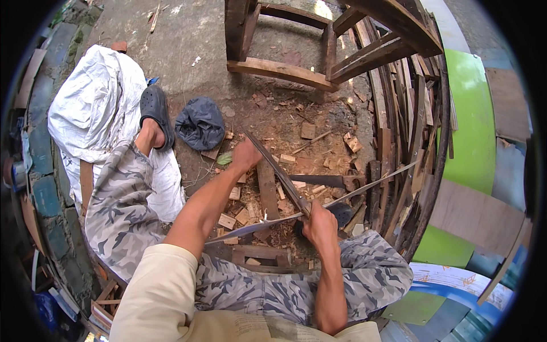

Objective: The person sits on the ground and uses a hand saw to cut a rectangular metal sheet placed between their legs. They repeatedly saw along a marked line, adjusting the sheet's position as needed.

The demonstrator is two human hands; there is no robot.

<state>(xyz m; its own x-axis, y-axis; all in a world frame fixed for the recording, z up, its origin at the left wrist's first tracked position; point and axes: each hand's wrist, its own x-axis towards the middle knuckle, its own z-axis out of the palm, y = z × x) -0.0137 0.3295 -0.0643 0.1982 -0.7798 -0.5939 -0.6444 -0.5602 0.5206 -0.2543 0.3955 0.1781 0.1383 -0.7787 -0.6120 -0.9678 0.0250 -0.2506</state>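
Note:
A long, narrow dark strip, which looks like wood, slants between my two hands. My left hand is closed at its far end, beside an upright-lying wooden plank. At its near end my right hand is wrapped round it, above my lap. A thin pale strip crosses beneath at the right fist and runs from my lap toward the right; whether the right fingers also hold it I cannot tell. Just beyond the right hand lies a handsaw, its wooden handle pointing right.
Wood offcuts and shavings litter the ground between my legs. A wooden frame with legs stands ahead. Stacked wood strips line the right, near a green panel. A dark bag and white sack lie left.

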